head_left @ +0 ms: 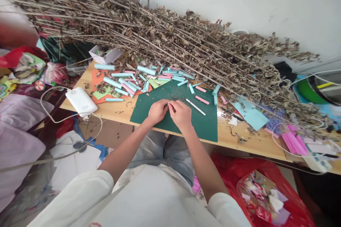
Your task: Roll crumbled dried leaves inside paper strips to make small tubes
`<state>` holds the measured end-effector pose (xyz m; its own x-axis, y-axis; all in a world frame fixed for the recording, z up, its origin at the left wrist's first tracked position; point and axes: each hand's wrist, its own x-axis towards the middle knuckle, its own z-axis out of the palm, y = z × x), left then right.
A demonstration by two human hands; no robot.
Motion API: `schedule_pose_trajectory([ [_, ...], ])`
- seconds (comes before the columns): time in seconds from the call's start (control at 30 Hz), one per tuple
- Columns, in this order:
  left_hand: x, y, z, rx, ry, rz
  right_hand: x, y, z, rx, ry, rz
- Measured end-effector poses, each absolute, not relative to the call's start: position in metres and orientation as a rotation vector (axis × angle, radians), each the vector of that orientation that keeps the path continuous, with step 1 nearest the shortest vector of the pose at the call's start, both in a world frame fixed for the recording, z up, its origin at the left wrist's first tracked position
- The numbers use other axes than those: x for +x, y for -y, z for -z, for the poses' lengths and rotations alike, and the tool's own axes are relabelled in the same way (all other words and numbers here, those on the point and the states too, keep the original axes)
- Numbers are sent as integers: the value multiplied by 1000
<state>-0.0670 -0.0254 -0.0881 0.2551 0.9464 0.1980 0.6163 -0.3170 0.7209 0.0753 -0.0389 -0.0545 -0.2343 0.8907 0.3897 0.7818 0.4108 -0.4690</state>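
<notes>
Over the dark green cutting mat (202, 127), my left hand (158, 111) and my right hand (181, 114) meet at the fingertips. Both are closed in a pinch. A tiny whitish bit shows between them, too small to name. To the right of my hands a thin white stick (195, 107) lies slantwise on the mat. Pink paper rolls (202, 100) and blue paper rolls (191, 88) lie just beyond it. More rolled paper tubes (128, 87) are heaped at the mat's far left, partly on orange paper (97, 81).
Dried leafy stalks (149, 32) stretch across the back of the wooden table (255, 145). A white power bank (81, 101) with a cable sits at the left edge. Light blue paper (252, 113) lies on the right. Below hangs a red bag (229, 170) of scraps.
</notes>
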Motion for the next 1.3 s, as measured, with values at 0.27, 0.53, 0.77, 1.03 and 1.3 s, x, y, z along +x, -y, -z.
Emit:
schedule_pose_trajectory([
  [0.27, -63, 26, 84, 1944, -1539, -814, 108, 39, 59, -1473, 1669, -299],
  [0.53, -62, 27, 80, 1913, -1552, -821, 164, 23, 84, -1895, 1947, -17],
  [0.77, -62, 28, 78, 1928, -1526, -808, 131, 18, 44, -1491, 1487, -435],
  [1.03, -62, 27, 81, 1986, -1492, -808, 57, 6, 5, -922, 920, -955],
  [1.3, -63, 27, 83, 2057, -1525, -776, 43, 6, 8, -885, 975, -1081],
])
